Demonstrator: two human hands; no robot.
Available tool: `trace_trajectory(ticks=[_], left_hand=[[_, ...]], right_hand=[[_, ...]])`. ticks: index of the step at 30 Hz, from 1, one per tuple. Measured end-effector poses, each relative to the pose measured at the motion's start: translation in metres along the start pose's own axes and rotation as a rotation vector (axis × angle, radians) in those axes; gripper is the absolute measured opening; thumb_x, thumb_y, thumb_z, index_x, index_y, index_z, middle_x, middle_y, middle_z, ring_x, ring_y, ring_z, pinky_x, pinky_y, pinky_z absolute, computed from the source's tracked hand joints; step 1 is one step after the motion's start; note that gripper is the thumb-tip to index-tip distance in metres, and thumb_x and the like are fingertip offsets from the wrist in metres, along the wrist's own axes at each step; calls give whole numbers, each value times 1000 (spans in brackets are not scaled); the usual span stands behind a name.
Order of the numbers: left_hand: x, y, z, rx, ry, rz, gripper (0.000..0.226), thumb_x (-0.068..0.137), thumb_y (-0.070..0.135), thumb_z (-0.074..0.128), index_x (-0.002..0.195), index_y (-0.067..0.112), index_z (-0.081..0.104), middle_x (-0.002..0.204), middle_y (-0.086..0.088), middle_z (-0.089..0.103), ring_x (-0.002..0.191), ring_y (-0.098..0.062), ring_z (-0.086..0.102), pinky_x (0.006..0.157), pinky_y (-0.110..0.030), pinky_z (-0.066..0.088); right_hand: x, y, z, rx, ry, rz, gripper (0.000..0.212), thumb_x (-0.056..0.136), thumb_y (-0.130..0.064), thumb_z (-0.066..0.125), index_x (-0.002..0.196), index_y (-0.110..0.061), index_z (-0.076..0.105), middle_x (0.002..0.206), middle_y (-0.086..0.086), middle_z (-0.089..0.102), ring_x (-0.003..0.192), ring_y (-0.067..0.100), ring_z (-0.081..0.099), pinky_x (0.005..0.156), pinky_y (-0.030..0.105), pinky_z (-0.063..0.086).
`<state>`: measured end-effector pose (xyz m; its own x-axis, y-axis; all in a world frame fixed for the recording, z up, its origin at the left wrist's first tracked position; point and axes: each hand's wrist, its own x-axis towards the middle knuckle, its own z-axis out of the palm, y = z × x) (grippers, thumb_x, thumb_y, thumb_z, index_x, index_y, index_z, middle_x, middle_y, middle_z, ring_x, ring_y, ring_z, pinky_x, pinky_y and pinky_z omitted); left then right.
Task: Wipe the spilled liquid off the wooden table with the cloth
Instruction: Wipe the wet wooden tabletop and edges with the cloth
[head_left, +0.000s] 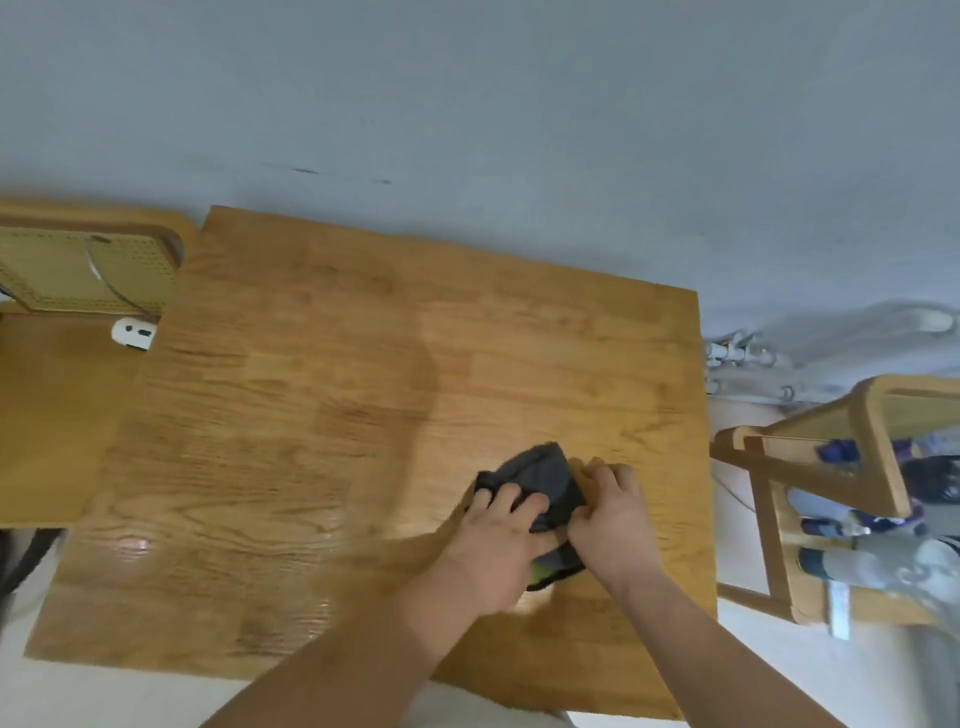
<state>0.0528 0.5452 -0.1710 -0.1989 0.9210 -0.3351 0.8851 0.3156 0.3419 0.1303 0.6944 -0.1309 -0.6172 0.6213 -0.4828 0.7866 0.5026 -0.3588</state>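
Step in hand: bunching or readying the cloth (545, 475), or just starting a wipe; blur makes it hard to say; cloth lies on the table (311, 364), lower right of centre in the frame; dark grey, crumpled, a green bit at its lower end; long axis runs roughly top to bottom of the frame, upper end tipped slightly left; left hand (496, 543) grips it from the left, fingers curled over the top; right hand (610, 519) grips its right edge, fingers folded on it, thumb hidden; glossy sheen at lower left of the table, likely liquid, not certain; next move probably calls for pressing the cloth flat and sweeping left toward the sheen.
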Motion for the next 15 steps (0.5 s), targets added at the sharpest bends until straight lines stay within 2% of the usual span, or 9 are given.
trace_trajectory(ticks=[2, 3, 5, 7, 9, 10, 12, 15], left_hand=[[14, -32, -11, 53, 30, 122, 54, 94, 39, 53, 146, 45, 40, 141, 0, 39, 118, -28, 38, 94, -47, 37], [17, -52, -16, 62, 63, 99, 53, 94, 41, 52, 146, 47, 41, 139, 2, 41, 118, -27, 40, 94, -46, 40], [20, -92, -32, 36, 103, -110, 53, 97, 43, 49, 148, 50, 36, 141, 3, 39, 123, -27, 39, 100, -45, 40], [22, -125, -49, -25, 85, -423, 55, 100, 49, 46, 151, 52, 27, 145, 5, 31, 127, -27, 33, 107, -44, 37], [26, -140, -64, -128, 85, -672, 57, 99, 53, 46, 152, 52, 25, 144, 4, 26, 125, -28, 31, 105, -44, 40], [30, -138, -70, -151, 73, -730, 58, 99, 53, 45, 153, 51, 24, 144, 4, 25, 124, -29, 31, 103, -44, 41], [40, -123, -74, -79, 29, -728, 60, 101, 51, 42, 155, 45, 19, 145, 0, 22, 123, -31, 28, 99, -47, 42], [39, -109, -68, 44, 16, -512, 59, 103, 46, 39, 156, 40, 14, 150, -3, 23, 128, -34, 27, 101, -50, 39]], right_hand=[[10, 5, -9, 11, 0, 14, 56, 86, -7, 57, 142, -12, 50, 144, 7, 39, 134, 30, 40, 103, 39, 47], [15, 5, -13, 26, -12, 17, 58, 86, -9, 60, 143, -11, 49, 145, 7, 38, 136, 30, 38, 105, 39, 45], [26, 2, -20, 38, -58, 2, 65, 85, -17, 62, 147, -11, 45, 151, 7, 32, 142, 29, 31, 113, 39, 39], [40, -5, -22, 21, -86, -31, 69, 86, -23, 61, 151, -14, 41, 156, 6, 24, 146, 29, 24, 117, 40, 36], [58, -16, -22, 16, -100, -63, 69, 87, -29, 64, 151, -18, 40, 159, 4, 16, 149, 29, 20, 116, 39, 37], [69, -23, -22, -2, -105, -82, 71, 86, -33, 66, 151, -21, 40, 158, 2, 14, 149, 29, 19, 115, 39, 39], [89, -40, -25, -77, -137, -123, 78, 84, -38, 70, 152, -27, 36, 158, 0, 10, 147, 27, 17, 112, 40, 41], [116, -69, -33, -274, -182, -164, 89, 83, -36, 74, 156, -30, 24, 157, 1, 5, 144, 27, 15, 109, 42, 45]])
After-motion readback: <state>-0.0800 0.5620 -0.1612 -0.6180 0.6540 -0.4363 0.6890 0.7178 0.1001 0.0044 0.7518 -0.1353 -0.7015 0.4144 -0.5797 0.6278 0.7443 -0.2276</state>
